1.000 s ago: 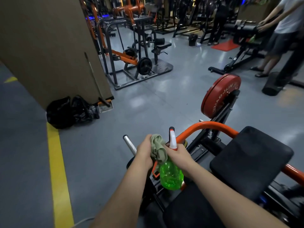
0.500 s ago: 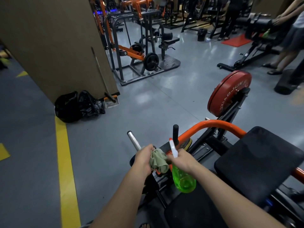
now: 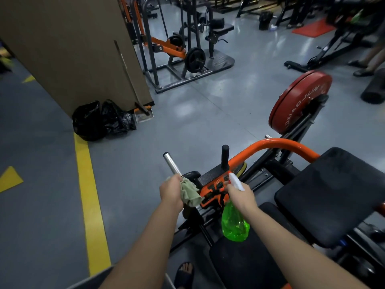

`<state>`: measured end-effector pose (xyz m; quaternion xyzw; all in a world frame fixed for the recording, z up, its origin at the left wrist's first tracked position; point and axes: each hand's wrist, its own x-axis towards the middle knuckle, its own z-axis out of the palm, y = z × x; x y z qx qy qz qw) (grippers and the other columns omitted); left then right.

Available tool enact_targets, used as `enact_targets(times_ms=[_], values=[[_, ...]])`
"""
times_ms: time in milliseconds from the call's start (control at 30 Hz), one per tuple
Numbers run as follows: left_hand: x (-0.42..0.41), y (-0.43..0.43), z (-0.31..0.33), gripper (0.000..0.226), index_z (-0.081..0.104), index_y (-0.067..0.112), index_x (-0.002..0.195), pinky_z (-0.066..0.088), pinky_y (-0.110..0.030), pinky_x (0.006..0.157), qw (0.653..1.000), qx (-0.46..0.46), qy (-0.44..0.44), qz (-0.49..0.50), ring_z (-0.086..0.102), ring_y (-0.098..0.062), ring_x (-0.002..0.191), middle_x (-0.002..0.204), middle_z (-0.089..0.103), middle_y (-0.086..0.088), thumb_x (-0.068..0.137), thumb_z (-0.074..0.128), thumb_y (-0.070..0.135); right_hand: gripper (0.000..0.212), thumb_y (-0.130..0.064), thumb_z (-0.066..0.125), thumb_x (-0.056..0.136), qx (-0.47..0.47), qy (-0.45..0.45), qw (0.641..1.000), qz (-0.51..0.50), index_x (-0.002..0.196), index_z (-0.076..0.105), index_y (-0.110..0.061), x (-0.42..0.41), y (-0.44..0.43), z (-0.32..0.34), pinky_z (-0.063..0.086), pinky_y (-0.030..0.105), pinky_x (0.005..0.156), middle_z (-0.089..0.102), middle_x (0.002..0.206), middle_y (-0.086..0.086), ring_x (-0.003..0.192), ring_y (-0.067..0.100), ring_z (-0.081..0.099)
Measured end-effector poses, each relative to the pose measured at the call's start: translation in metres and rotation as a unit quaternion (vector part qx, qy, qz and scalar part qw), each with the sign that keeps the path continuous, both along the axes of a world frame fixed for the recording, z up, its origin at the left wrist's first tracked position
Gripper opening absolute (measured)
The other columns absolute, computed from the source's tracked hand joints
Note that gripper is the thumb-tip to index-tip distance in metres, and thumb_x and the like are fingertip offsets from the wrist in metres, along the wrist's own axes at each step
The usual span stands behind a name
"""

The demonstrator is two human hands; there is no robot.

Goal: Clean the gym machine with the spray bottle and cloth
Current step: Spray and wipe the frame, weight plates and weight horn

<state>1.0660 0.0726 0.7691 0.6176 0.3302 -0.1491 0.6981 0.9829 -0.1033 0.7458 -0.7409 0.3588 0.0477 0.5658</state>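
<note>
- Fingers of my left hand point(image 3: 171, 191) are clenched round the cloth point(image 3: 190, 193). It hangs bunched from the fist, just beside the orange bracket point(image 3: 214, 187); I cannot tell whether it touches the metal.
- Fingers of my right hand point(image 3: 241, 196) grasp the neck of the bottle point(image 3: 235, 224). Its white nozzle points forward at the bracket and its green body hangs below the hand.
- Change noted: a second ago the nozzle stood upright and both hands sat close together. Now the bottle is tipped forward and the hands have parted. The cloth hand has gone toward the foot of the steel peg point(image 3: 171, 163).
- Assessment: the bottle is lined up to spray the bracket. No mist shows, so I cannot confirm a squeeze. Wiping looks not yet begun.
- The machine point(image 3: 270, 142) lies directly below me, with its pad point(image 3: 333, 192) to the right and the red plate point(image 3: 300, 101) beyond.
</note>
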Motion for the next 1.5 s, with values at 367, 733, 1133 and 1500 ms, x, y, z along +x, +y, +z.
enact_targets(times_ms=[367, 733, 1133, 1500], values=[[0.005, 0.024, 0.0, 0.017, 0.052, 0.008, 0.072, 0.045, -0.029, 0.049, 0.996, 0.071, -0.013, 0.055, 0.056, -0.02, 0.054, 0.067, 0.055, -0.006, 0.086, 0.05, 0.0, 0.049, -0.016, 0.045, 0.076, -0.044, 0.046, 0.998, -0.027, 0.119, 0.068, -0.019, 0.002, -0.012, -0.009, 0.045, 0.035, 0.064, 0.07, 0.085, 0.008, 0.067, 0.028, 0.058], [0.0, 0.06, -0.006, 0.016, 0.051, 0.01, 0.071, 0.043, -0.029, 0.054, 0.992, 0.115, -0.012, 0.055, 0.053, -0.022, 0.056, 0.067, 0.056, -0.008, 0.086, 0.054, 0.003, 0.021, -0.021, 0.051, 0.086, -0.106, 0.149, 0.961, 0.205, 0.105, 0.06, -0.019, -0.012, 0.027, -0.041, 0.048, 0.031, 0.069, 0.064, 0.095, 0.003, 0.083, 0.024, 0.063], [-0.007, 0.119, -0.028, 0.021, 0.062, 0.016, 0.081, 0.059, -0.045, 0.074, 0.988, 0.14, -0.028, 0.053, 0.071, -0.035, 0.084, 0.094, 0.074, -0.016, 0.079, 0.057, -0.005, 0.032, -0.026, 0.05, 0.079, -0.126, 0.213, 0.919, 0.306, 0.107, 0.061, -0.015, -0.022, 0.075, -0.068, 0.049, 0.032, 0.068, 0.061, 0.092, 0.003, 0.083, 0.026, 0.062], [-0.003, 0.099, 0.036, 0.016, 0.075, 0.017, 0.102, 0.054, -0.029, 0.077, 0.936, 0.141, -0.118, -0.3, 0.07, -0.017, 0.084, 0.101, 0.071, -0.003, 0.096, 0.064, 0.026, 0.017, -0.04, 0.058, 0.098, -0.026, -0.058, 0.98, 0.19, 0.103, 0.067, -0.026, 0.04, 0.077, 0.025, 0.046, 0.032, 0.07, 0.063, 0.083, -0.003, 0.079, 0.017, 0.059]])
